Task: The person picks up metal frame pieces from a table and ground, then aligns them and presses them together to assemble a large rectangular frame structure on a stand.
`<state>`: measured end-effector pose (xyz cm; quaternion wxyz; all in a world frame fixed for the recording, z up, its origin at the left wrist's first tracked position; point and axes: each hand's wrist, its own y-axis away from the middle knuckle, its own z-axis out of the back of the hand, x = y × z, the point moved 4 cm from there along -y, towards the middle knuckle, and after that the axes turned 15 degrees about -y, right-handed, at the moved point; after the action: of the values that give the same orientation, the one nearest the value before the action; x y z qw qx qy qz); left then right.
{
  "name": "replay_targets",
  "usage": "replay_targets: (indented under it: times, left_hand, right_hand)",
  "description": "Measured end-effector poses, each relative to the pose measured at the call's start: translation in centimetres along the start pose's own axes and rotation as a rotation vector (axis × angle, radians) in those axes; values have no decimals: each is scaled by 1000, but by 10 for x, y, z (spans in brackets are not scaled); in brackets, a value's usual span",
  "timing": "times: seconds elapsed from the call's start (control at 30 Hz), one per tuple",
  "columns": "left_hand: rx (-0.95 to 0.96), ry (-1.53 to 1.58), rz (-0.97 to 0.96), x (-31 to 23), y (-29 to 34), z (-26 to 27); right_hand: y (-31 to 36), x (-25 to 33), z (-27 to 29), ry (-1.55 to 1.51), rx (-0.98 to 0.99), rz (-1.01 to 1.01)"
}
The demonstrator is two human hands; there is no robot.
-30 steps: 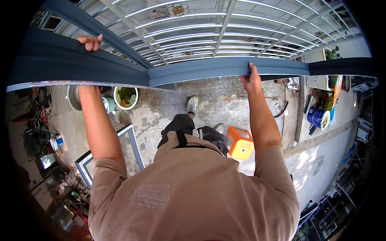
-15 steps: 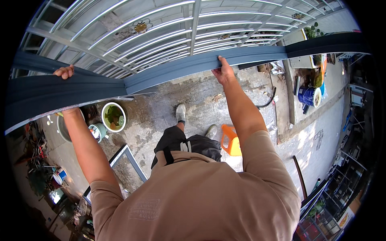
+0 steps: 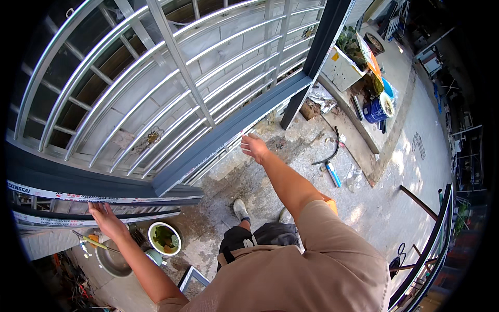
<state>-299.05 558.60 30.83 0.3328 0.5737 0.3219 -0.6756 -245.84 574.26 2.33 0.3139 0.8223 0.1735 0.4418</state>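
A large dark grey metal frame (image 3: 228, 136) with protective film strips along its edges stands before me, against a silver barred grille (image 3: 205, 86). At the left, my left hand (image 3: 109, 221) has its fingers stretched upward, with the tips at the filmed edge of the frame's left side member (image 3: 78, 171). My right hand (image 3: 254, 147) is just below the frame's middle rail, fingers spread and loosely bent with nothing in them. Whether its fingertips touch the rail I cannot tell.
On the concrete floor at the left stand a white bucket of greenish water (image 3: 165, 238) and a round basin (image 3: 114, 259). A black hose (image 3: 332, 151) and a blue tube (image 3: 333, 174) lie to the right. Beyond is a raised ledge with a dark blue pail (image 3: 375, 110) and a planter (image 3: 340, 67).
Both hands have let go of the frame; earlier they were gripping it. My view has turned, so the frame now slants upward to the right and more of the grille shows.
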Motion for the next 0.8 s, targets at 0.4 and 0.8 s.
replay_targets:
  times: [0.4, 0.8]
  left_hand:
    - [12, -429, 14, 47, -3, -24]
    - [269, -390, -32, 127, 147, -118]
  right_hand:
    - [136, -177, 268, 1582, 288, -41]
    - [326, -153, 479, 1159, -389, -128]
